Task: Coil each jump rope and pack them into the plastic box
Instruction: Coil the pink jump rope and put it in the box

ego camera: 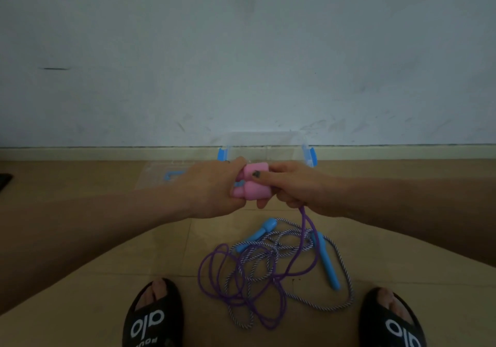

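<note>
both hands' grip (252, 185) clamps pink handles (255, 184), purple rope (295, 255) hanging below.

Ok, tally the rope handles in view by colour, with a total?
Pink handles: 2, both held together between the left hand and right hand
Blue handles: 2, on the floor
Total: 4
</note>
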Demonstrator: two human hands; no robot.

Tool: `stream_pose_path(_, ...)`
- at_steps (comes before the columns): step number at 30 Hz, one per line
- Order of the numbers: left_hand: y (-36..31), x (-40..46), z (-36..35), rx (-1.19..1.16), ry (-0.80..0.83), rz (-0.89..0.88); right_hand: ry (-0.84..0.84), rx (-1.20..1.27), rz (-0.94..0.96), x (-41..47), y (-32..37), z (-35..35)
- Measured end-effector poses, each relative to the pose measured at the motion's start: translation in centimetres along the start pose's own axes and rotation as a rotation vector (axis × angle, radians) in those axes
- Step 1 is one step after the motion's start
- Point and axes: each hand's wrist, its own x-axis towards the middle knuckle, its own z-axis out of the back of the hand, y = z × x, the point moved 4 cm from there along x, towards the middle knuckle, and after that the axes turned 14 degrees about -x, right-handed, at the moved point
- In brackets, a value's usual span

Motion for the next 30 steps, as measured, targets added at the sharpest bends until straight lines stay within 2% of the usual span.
stream_pose_path(4, 0.1, 0.1, 0.5, 0.06, -0.043, 0.008, -0.066, -0.003, 0.011, 0.2, 0.0, 0.8)
stream_pose_path(10, 0.5, -0.2, 0.9, 0.176, -0.107, 0.034, -0.074, 0.023, 0.019, -0.1, -0.2, 1.3)
stream_pose_path(16, -0.1, -0.1, 1.3, 0.241, -0.079, 0.032, -0.132, 0.034, -0.011, 0.2, -0.3, 1.1)
stream_pose_path(20, -0.2, 0.0, 1.0, 0.242, -0.055, 0.042, -0.203, -0.042, 0.015, 0.2, -0.1, 1.2)
stream_pose_path(25, -0.2, 0.2, 0.8, 0.266, -0.054, 0.034, -0.2, -0.058, 0.033, 0.3, -0.2, 0.4)
stream_pose_path(30, 0.1, 0.7, 1.1, 0.193, -0.15, 0.019, -0.249, -0.005, 0.039, 0.8, 0.1, 1.1)
